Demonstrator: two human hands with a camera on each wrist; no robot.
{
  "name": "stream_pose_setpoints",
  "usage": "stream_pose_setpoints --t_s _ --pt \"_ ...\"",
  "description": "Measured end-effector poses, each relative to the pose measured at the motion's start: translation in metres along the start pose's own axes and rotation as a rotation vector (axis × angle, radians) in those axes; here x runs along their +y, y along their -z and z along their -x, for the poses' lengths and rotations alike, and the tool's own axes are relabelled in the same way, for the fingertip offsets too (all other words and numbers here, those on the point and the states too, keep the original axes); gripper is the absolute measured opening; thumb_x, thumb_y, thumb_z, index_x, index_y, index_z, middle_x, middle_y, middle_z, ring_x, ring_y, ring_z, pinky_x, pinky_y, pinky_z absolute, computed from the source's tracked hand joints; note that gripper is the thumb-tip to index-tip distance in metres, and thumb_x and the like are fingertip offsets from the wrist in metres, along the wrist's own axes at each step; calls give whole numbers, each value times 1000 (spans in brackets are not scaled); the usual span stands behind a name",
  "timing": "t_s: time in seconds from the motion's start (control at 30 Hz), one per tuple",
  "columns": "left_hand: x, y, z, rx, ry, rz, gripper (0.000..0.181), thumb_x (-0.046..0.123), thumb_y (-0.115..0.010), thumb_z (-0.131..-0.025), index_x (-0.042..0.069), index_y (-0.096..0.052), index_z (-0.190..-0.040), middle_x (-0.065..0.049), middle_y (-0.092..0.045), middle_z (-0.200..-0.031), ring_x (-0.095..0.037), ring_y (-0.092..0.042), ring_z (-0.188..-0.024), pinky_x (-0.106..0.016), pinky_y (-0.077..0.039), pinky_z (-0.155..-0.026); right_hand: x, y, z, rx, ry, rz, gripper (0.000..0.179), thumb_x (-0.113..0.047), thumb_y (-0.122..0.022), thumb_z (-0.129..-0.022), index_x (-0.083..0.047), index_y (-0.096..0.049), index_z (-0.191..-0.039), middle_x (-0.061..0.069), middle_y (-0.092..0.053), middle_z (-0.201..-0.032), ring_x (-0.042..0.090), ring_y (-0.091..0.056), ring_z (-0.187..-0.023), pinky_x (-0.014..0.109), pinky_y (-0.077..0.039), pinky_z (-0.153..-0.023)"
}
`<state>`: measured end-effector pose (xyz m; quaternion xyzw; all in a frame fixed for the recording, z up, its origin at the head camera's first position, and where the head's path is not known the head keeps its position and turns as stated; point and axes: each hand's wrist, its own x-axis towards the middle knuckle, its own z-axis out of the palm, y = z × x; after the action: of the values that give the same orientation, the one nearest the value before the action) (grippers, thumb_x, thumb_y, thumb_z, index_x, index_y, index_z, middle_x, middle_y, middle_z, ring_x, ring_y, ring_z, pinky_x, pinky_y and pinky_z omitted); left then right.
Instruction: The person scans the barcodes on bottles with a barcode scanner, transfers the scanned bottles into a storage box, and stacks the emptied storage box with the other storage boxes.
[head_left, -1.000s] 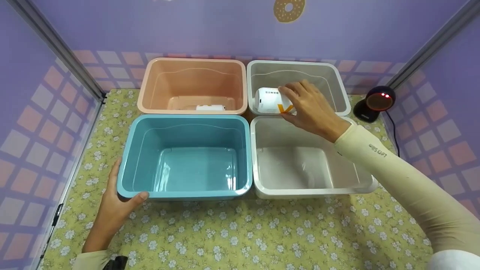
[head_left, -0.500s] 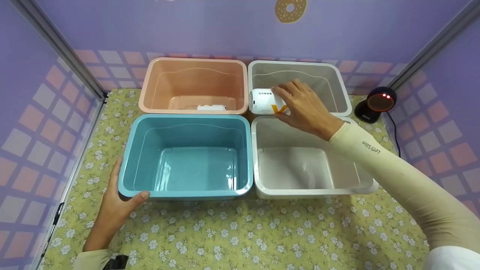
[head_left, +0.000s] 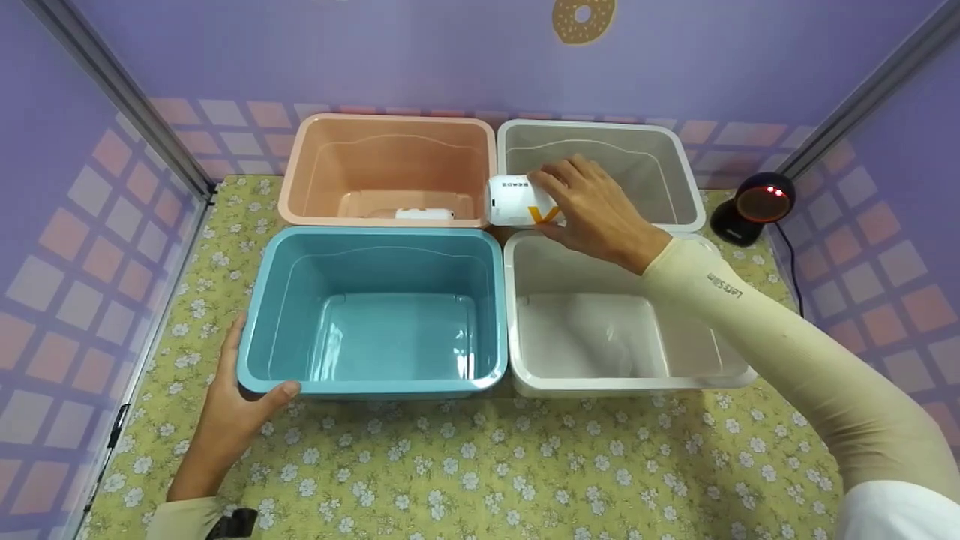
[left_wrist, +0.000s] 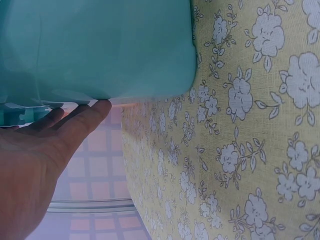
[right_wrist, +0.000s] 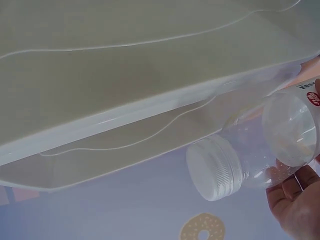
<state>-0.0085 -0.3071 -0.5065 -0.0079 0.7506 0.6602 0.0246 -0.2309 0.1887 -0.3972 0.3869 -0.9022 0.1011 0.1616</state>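
My right hand [head_left: 596, 214] grips a plastic bottle [head_left: 517, 199] with a white label and an orange mark, lying sideways over the neighbouring rims of the two back bins. In the right wrist view, the clear end of the bottle and its white screw cap [right_wrist: 212, 169] show, with curled fingers [right_wrist: 295, 195] around its side. At the front left corner of the blue bin [head_left: 375, 388], my left hand [head_left: 232, 412] rests with its thumb by the front rim. The left wrist view shows its fingers [left_wrist: 87, 117] extended against the bin's outer wall.
The peach bin [head_left: 292, 169] at back left holds a white object [head_left: 424, 214]. A grey bin [head_left: 686, 176] stands at back right, an off-white bin [head_left: 630, 384] at front right. A black scanner [head_left: 757, 202] with red lights stands to the right. Floral cloth [head_left: 465, 472] covers the table.
My right hand has carried the bottle leftward, from over the grey back bin to the peach bin's right rim. My left hand has stayed at the blue bin.
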Motion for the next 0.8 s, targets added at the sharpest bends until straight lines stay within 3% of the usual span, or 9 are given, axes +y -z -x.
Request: stream_pose_setpoints --t_s 0.4,0.63,0.8 --pt "-2 4 2 21 10 2 114 3 -78 -97 45 -8 -176 -22 -20 -178 -50 -39 -151 -24 -56 -105 -14 -12 -25 -18 73 55 68 -29 -94 -92 1 -64 -145 23 -66 -138 42 -58 -123 55 -54 -105" --pt "-3 3 3 23 13 -13 114 4 -78 -98 44 -6 -177 -22 -18 -179 -52 -38 -151 -21 -56 -103 -18 -15 -35 -16 121 102 64 -27 -92 -93 2 -63 -143 24 -65 -136 43 -58 -124 56 -52 -108" --pt "-3 1 3 9 -4 26 112 0 -76 -99 43 -7 -177 -20 -18 -178 -47 -38 -151 -21 -57 -103 -18 -16 -41 -11 143 131 61 -24 -91 -93 1 -63 -141 24 -65 -132 42 -59 -119 55 -53 -106"
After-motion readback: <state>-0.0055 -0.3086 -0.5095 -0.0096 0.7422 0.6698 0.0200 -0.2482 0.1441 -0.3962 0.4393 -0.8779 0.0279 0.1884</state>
